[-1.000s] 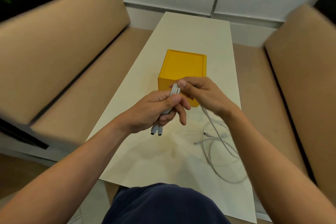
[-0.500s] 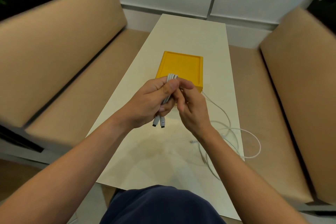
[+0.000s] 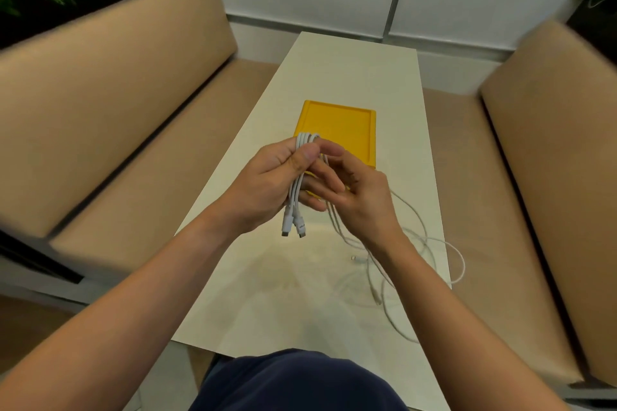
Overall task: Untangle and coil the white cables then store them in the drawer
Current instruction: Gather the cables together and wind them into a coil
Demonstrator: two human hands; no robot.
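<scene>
My left hand grips a folded bundle of white cable; its loops stick out above my thumb and two plugs hang below my palm. My right hand sits just right of the bundle, fingers curled against the strands, with cable running down under the palm. The loose white cable trails from there in tangled loops over the table's right edge. Behind my hands stands the yellow drawer box, its front hidden by them.
The long cream table runs away from me between two tan benches, one at the left and one at the right. A white wall closes the far end. Dark blue clothing fills the bottom edge.
My right hand swung from above the bundle down to its right side. The loose cable shifted and spread toward the table's right edge. The bundle in my left hand stayed held.
</scene>
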